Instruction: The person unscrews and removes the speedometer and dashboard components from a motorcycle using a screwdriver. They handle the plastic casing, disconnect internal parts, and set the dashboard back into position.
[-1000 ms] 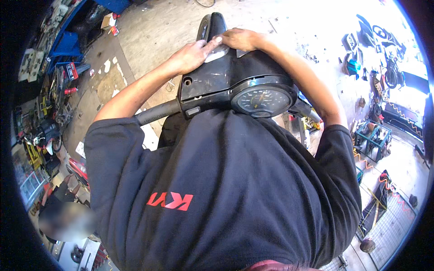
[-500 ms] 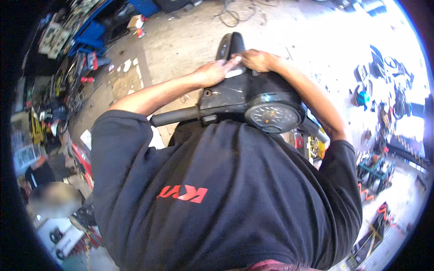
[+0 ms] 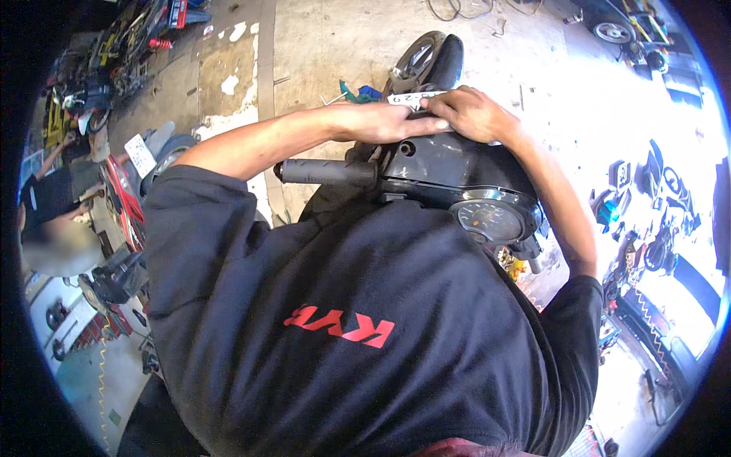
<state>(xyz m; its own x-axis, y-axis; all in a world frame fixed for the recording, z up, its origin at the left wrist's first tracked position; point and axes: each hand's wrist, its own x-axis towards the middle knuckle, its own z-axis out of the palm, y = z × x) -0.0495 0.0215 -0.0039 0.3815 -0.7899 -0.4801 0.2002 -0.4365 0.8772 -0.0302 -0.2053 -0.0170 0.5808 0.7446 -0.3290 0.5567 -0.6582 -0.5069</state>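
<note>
Black plastic, scuffed and glossy, makes up the motorcycle's handlebar cowl (image 3: pixel 457 164), which sits just in front of the wearer's chest, with the speedometer (image 3: pixel 487 219) set in its near edge, right of centre. Both forearms reach forward around it. The left hand (image 3: pixel 381 122) lies across the cowl's far edge, back upward, a finger stretched toward the right hand (image 3: pixel 480 116). That one bends its fingers down beside the white number plate (image 3: pixel 403 99), the two hands almost meeting; what is under the fingers is hidden, so I cannot tell whether either grips anything.

A ribbed rubber handlebar grip (image 3: pixel 327 173) sticks out to the left, under the left forearm, untouched by the hand. Beyond the plate stand the spoked front wheel (image 3: pixel 411 62) and a black mudguard (image 3: pixel 448 62). Small green (image 3: pixel 352 93) and blue scraps (image 3: pixel 370 93) lie near them on the stained concrete floor (image 3: pixel 320 38). Far left, another person (image 3: pixel 47 199) is beside a red motorcycle (image 3: pixel 126 204).
</note>
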